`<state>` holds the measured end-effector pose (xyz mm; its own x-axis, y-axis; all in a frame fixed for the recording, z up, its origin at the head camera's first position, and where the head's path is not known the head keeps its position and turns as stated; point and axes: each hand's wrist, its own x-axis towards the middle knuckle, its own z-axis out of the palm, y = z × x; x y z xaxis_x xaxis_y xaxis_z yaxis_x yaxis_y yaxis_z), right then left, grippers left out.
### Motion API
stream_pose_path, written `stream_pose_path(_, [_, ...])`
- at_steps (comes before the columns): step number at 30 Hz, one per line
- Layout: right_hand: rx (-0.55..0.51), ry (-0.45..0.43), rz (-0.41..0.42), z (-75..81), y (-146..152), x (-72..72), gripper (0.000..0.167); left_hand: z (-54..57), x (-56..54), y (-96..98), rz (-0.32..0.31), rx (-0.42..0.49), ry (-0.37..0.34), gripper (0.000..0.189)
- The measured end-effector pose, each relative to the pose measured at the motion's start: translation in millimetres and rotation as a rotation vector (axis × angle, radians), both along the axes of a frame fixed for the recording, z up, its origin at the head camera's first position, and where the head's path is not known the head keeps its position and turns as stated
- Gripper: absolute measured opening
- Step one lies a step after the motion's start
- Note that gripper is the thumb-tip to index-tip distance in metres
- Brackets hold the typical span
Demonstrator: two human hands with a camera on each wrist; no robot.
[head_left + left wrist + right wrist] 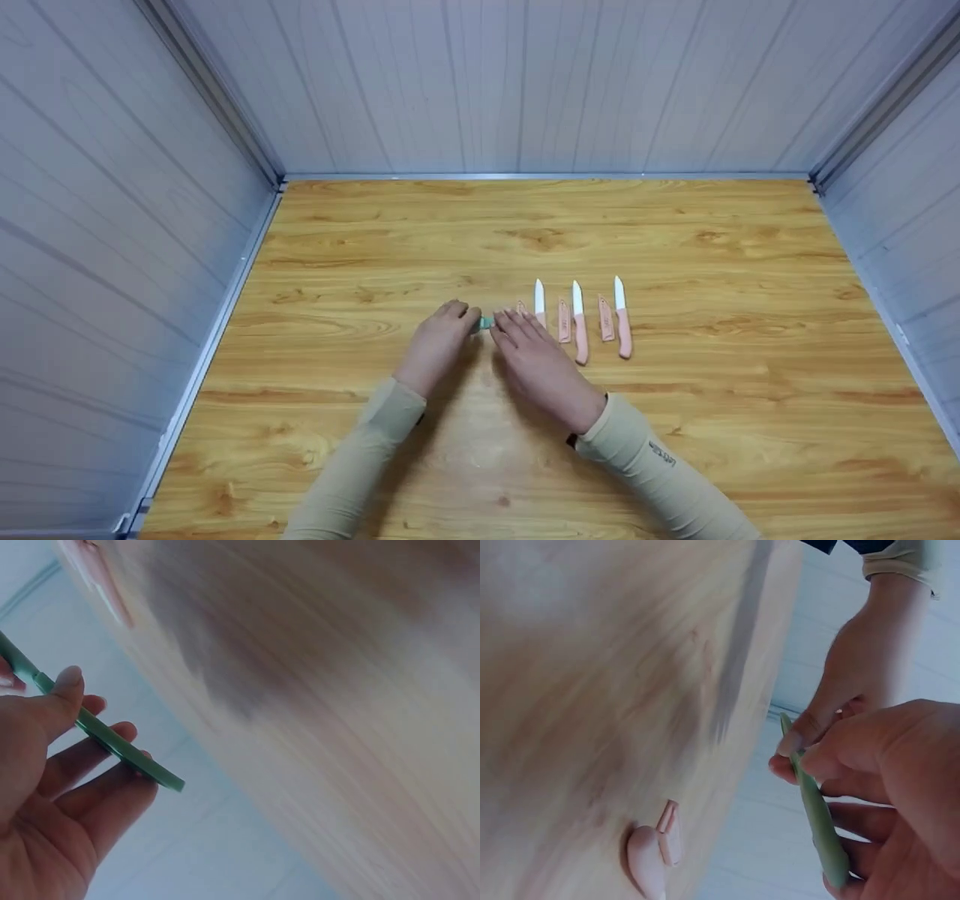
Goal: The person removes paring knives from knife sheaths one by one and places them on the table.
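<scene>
Between both hands is a green knife (817,817) with a flat green sheath (120,744) over its blade end. My left hand (442,337) pinches the sheath between thumb and fingers. Around the knife's thicker handle curl the thumb and fingers of my right hand (540,367). In the head view only a short green piece shows in the gap between the hands. The blade is hidden. The left wrist view shows a seam where handle and sheath meet, and the knife is held up over the table.
Right of the hands, three pink-handled knives with white blades lie in a row on the wooden table (360,225), including the rightmost knife (624,334). Pink sheaths lie beside them, such as the middle sheath (565,321). Pale panel walls (480,90) enclose the back and sides.
</scene>
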<state>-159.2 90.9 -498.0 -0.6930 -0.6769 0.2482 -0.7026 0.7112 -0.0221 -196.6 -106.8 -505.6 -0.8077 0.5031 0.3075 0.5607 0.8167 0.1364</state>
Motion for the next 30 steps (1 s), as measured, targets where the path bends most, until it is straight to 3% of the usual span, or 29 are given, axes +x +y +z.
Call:
stream_pose_path(9, [-0.062, 0.037, -0.034, -3.8, 6.8, 2.9, 0.048, -0.1, 10.8, 15.2, 0.08, -0.014, -0.002, 0.017])
stream_pose_path(19, [-0.143, 0.062, -0.053, -6.3, 14.9, 4.8, 0.045, 2.2, 23.4, 29.6, 0.141, -0.038, 0.069, 0.015])
stream_pose_path(26, [-0.302, 0.107, -0.056, -10.3, 19.8, 4.9, 0.034, 8.4, 34.7, 40.7, 0.16, -0.057, 0.082, 0.017])
stream_pose_path(30, [-0.395, 0.115, -0.068, -11.2, 22.9, 6.6, 0.034, 12.4, 40.6, 46.8, 0.176, -0.072, 0.135, 0.018])
